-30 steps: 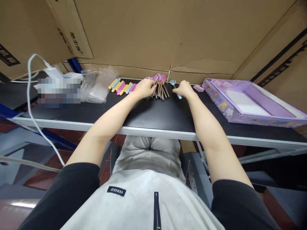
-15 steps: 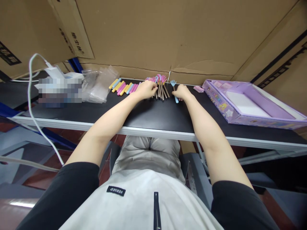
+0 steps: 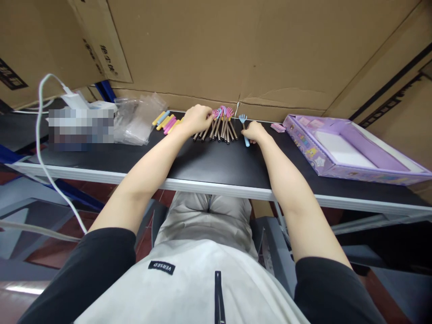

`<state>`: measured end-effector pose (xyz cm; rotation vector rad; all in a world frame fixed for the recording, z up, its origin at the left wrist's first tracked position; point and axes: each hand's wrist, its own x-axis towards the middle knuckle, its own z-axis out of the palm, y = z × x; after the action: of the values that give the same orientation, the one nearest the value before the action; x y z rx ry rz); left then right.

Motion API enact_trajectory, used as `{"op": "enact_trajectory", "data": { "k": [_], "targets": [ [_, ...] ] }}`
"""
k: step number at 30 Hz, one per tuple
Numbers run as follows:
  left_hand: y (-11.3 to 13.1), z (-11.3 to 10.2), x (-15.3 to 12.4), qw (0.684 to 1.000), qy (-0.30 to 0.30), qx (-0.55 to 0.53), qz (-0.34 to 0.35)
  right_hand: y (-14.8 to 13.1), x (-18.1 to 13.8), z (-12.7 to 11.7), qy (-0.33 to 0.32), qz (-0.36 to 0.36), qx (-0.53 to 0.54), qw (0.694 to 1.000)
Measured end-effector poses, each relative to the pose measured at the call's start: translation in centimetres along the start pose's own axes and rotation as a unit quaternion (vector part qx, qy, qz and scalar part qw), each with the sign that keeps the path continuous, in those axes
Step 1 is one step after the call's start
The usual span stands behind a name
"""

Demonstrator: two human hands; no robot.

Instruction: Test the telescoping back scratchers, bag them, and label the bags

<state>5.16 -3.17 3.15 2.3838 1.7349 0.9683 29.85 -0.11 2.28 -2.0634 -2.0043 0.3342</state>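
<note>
Blue rake (image 3: pixel 244 128), right hand (image 3: pixel 255 132) touching

— How are the arms set?
— The bare left forearm (image 3: pixel 148 166) and right forearm (image 3: pixel 286 184) both stretch away from the body, drawing closer together toward the far middle.
— The left hand (image 3: pixel 197 118)?
— Palm down, knuckles up, wrist about straight. The fingers curl downward with the tips pointing right. It lies a little farther out than the other.
— And the right hand (image 3: pixel 255 131)?
— Just to the right, apart from the left. Its back faces up, with the fingers bent and drawn together toward the left. The fingers hide whether either hand grips.
</note>
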Motion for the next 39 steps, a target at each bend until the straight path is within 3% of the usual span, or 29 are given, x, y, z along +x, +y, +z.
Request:
{"op": "enact_trajectory", "data": {
  "k": [4,7,10,13,16,21,26,30,35,39],
  "targets": [
    [-3.5,-2.0,1.6,0.992,0.051,-0.093,-0.076,0.1,0.0,0.0,-0.004,-0.002,0.002,1.000],
    [-6.5,-3.6,2.0,0.984,0.054,-0.122,-0.119,0.0,-0.2,0.0,-0.004,-0.007,-0.001,1.000],
    [-9.1,-5.1,1.1,0.978,0.081,-0.090,-0.172,-0.1,-0.3,0.0,0.000,-0.004,-0.004,1.000],
    [-11.0,-6.3,-0.7,0.963,0.150,-0.016,-0.224,-0.1,-0.1,0.0,0.004,0.000,-0.011,1.000],
    [-12.2,-7.2,-2.3,0.947,0.174,0.034,-0.268,0.0,0.1,0.2,0.007,0.001,-0.020,1.000],
    [-11.9,-8.5,-3.4,0.918,0.134,0.097,-0.361,0.1,0.2,0.3,0.005,0.000,-0.023,1.000],
    [-11.4,-8.8,-3.5,0.902,0.046,0.136,-0.406,-0.1,0.0,0.2,-0.001,0.002,-0.028,1.000],
    [-12.5,-8.4,-3.4,0.902,0.016,0.148,-0.406,0.0,0.2,0.2,-0.002,0.000,-0.027,1.000],
    [-15.1,-7.6,-2.9,0.902,0.047,0.119,-0.412,0.3,0.3,0.3,0.000,-0.008,-0.012,1.000],
    [-17.5,-6.6,-2.5,0.914,0.111,-0.049,-0.386,0.2,0.1,0.2,0.000,-0.009,0.003,1.000]
  ]
}}
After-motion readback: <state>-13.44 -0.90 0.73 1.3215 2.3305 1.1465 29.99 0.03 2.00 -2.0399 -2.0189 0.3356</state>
